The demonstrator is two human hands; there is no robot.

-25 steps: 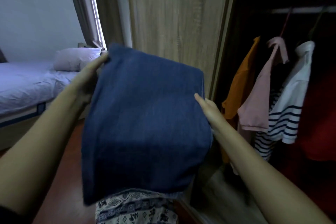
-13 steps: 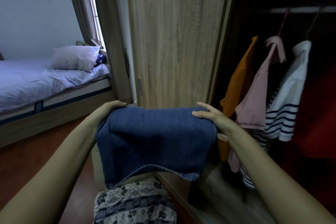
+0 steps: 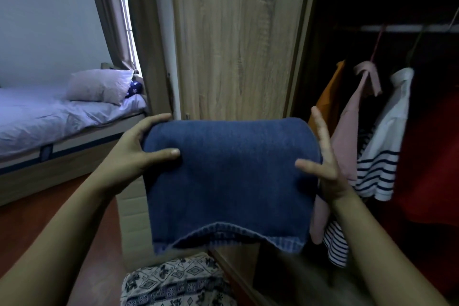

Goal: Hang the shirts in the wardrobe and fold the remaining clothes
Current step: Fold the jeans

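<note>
- Blue folded denim is held at the centre, before the wardrobe door.
- Its 9 o'clock edge is gripped by the left hand, thumb in front.
- Its 3 o'clock edge is pressed by the right hand, fingers straight.
- Shirts are hung at 3 o'clock.

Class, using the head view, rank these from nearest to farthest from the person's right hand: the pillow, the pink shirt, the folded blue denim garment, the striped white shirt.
1. Folded blue denim garment, touching the right hand.
2. Pink shirt, hanging just behind the hand.
3. Striped white shirt, hanging farther right.
4. Pillow, far left on the bed.
</note>
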